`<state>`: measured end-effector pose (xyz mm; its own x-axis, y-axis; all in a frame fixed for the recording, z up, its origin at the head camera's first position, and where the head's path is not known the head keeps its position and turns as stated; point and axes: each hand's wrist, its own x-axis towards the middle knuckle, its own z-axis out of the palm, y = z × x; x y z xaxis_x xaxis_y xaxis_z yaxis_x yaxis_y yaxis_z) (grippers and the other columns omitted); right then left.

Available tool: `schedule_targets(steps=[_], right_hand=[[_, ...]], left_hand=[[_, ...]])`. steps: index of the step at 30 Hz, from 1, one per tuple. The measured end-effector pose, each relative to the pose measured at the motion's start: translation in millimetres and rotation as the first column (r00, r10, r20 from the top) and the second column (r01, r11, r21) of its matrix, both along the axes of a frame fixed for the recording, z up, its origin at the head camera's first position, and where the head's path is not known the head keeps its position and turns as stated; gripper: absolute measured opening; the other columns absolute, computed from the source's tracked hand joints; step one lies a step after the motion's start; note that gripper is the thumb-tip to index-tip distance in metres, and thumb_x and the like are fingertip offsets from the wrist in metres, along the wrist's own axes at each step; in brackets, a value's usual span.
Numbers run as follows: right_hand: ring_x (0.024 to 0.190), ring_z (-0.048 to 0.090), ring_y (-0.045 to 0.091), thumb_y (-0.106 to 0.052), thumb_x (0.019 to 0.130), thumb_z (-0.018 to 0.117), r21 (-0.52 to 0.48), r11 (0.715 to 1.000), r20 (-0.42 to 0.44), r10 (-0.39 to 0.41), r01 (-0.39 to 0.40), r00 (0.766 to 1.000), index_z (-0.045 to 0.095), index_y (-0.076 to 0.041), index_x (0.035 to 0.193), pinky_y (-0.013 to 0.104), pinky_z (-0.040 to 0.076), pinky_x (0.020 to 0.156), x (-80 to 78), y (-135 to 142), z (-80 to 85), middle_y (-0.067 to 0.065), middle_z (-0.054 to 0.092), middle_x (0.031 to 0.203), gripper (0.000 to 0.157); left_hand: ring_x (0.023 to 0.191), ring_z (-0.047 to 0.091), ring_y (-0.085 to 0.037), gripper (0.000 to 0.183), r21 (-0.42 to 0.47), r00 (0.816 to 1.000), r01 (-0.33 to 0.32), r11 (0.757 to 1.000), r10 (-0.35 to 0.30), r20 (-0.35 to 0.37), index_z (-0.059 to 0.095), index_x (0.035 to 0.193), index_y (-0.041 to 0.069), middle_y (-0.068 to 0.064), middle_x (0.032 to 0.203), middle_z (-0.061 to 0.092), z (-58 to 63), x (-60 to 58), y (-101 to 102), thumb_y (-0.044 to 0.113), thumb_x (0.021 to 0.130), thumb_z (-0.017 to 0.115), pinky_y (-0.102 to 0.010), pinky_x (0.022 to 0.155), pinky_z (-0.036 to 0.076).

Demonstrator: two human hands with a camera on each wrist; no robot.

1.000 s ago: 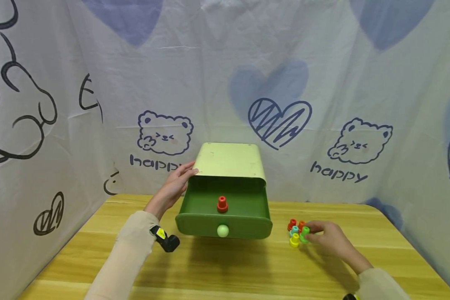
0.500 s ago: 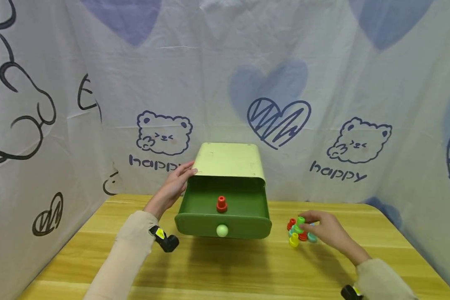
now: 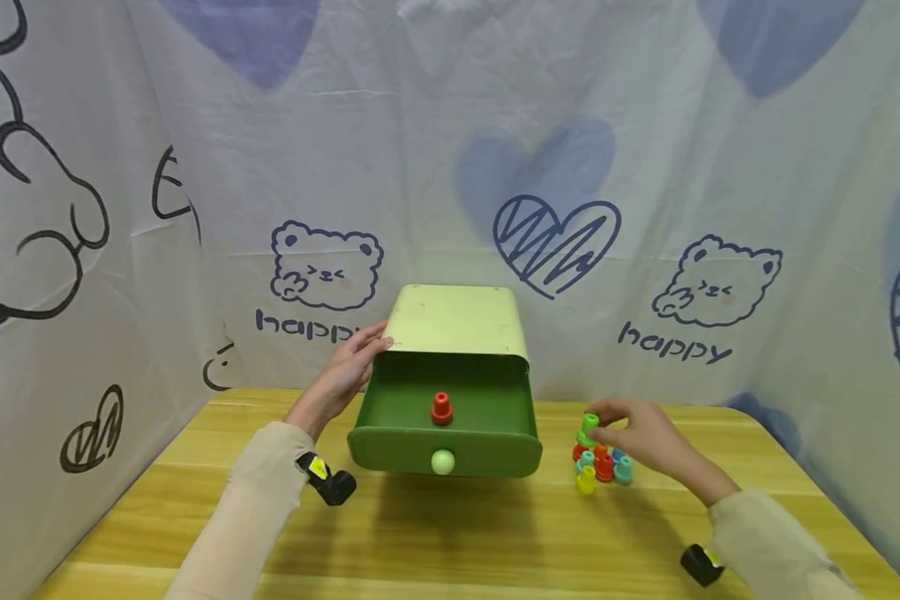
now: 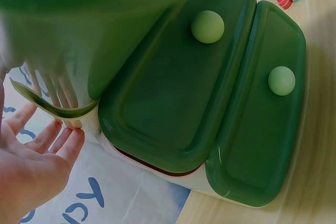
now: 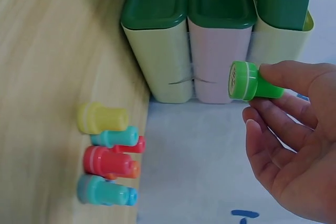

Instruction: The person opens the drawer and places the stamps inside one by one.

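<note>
My right hand [image 3: 648,437] pinches a bright green toy stamp [image 5: 249,81] between thumb and fingers, lifted off the table. A printed round face shows on its wide end in the right wrist view. Below it stand several other small stamps, among them a yellow one [image 5: 102,118], a red one [image 5: 107,161] and a turquoise one [image 5: 102,190]. My left hand [image 3: 345,375] rests against the left side of the top casing [image 3: 453,321], its fingers lying along the wall. The dark green top drawer [image 3: 446,450] is pulled out, and a red stamp [image 3: 442,409] stands inside it.
Under the top drawer, two more drawers with round pale knobs are closed; the middle drawer [image 4: 163,98] and the bottom drawer [image 4: 257,108] show in the left wrist view. The unit stands on a wooden table [image 3: 495,550] before a printed cloth [image 3: 420,150].
My right hand has lifted the green stamp from the group and moved it up and slightly left. My left hand stays on the casing, and the drawer has not moved.
</note>
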<state>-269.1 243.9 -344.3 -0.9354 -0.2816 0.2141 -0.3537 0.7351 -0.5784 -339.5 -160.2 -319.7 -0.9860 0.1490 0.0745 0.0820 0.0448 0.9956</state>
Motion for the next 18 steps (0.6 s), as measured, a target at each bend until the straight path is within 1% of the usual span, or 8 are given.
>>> schedule_targets(steps=[5,8,10,11,12,14,15,18], right_hand=[[0.089,0.062,0.024,-0.015,0.085,0.073,0.033,0.998,-0.007,0.046,-0.046,0.999,0.069,-0.002,0.106,0.043,0.054,0.076,-4.4,-5.0,12.9,0.004,0.068,0.095,0.025],[0.09,0.061,0.023,-0.014,0.085,0.072,0.043,0.997,0.01,0.064,-0.064,0.998,0.069,-0.004,0.103,0.044,0.053,0.079,-8.7,-7.6,23.9,0.002,0.067,0.094,0.021],[0.089,0.06,0.023,-0.013,0.085,0.072,0.047,0.996,0.021,0.078,-0.079,0.997,0.069,-0.004,0.101,0.043,0.054,0.077,-11.7,-9.2,31.9,0.002,0.067,0.094,0.019],[0.089,0.06,0.024,-0.013,0.085,0.072,0.049,0.995,0.023,0.085,-0.086,0.996,0.069,-0.004,0.1,0.041,0.054,0.076,-13.0,-10.1,35.9,0.003,0.067,0.093,0.018],[0.089,0.06,0.024,-0.013,0.085,0.073,0.051,0.994,0.023,0.091,-0.092,0.996,0.069,-0.004,0.099,0.04,0.054,0.074,-14.2,-10.9,40.1,0.003,0.067,0.093,0.017],[0.088,0.06,0.025,-0.013,0.084,0.073,0.052,0.994,0.024,0.097,-0.098,0.995,0.068,-0.004,0.097,0.039,0.054,0.072,-16.2,-12.3,48.0,0.004,0.067,0.092,0.017],[0.088,0.06,0.025,-0.013,0.084,0.073,0.053,0.993,0.021,0.101,-0.102,0.995,0.068,-0.003,0.097,0.038,0.054,0.072,-17.1,-12.9,51.7,0.004,0.067,0.092,0.017],[0.087,0.06,0.025,-0.014,0.083,0.075,0.057,0.993,0.016,0.1,-0.1,0.995,0.068,-0.003,0.097,0.038,0.054,0.073,-18.9,-14.9,62.0,0.003,0.067,0.091,0.019]], left_hand=[[0.138,0.028,-0.033,0.063,-0.005,1.0,0.007,1.0,-0.007,-0.008,0.026,0.153,0.007,-0.021,0.149,0.028,0.3,1.0,-0.6,0.027,0.099,0.052,-0.045,0.115,0.021],[0.13,0.036,-0.026,0.063,-0.019,1.0,0.002,1.0,-0.002,-0.01,0.027,0.153,0.008,-0.02,0.148,0.03,0.5,1.0,-0.8,0.028,0.099,0.053,-0.042,0.113,0.026],[0.102,0.051,-0.015,0.062,-0.035,1.0,-0.006,0.999,0.006,-0.014,0.028,0.153,0.01,-0.019,0.145,0.033,0.4,0.7,-0.9,0.029,0.099,0.052,-0.03,0.098,0.042],[0.085,0.051,-0.009,0.061,-0.039,1.0,-0.009,0.999,0.008,-0.014,0.028,0.152,0.01,-0.018,0.144,0.035,0.1,0.6,-1.0,0.029,0.099,0.052,-0.024,0.085,0.046],[0.07,0.046,-0.005,0.061,-0.043,1.0,-0.01,0.999,0.01,-0.016,0.029,0.152,0.011,-0.018,0.143,0.035,0.2,0.6,-1.1,0.029,0.099,0.052,-0.019,0.072,0.045],[0.052,0.03,-0.004,0.06,-0.051,1.0,-0.013,0.999,0.012,-0.017,0.029,0.152,0.012,-0.017,0.141,0.037,0.1,0.4,-1.3,0.03,0.1,0.052,-0.016,0.053,0.033],[0.052,0.029,-0.005,0.06,-0.048,1.0,-0.013,0.999,0.012,-0.017,0.03,0.152,0.012,-0.016,0.141,0.037,-0.2,0.2,-1.5,0.029,0.1,0.052,-0.017,0.051,0.03],[0.074,0.043,-0.005,0.06,-0.047,1.0,-0.006,0.999,0.005,-0.017,0.029,0.153,0.011,-0.018,0.143,0.035,-0.4,0.3,-1.5,0.029,0.1,0.051,-0.015,0.064,0.038]])
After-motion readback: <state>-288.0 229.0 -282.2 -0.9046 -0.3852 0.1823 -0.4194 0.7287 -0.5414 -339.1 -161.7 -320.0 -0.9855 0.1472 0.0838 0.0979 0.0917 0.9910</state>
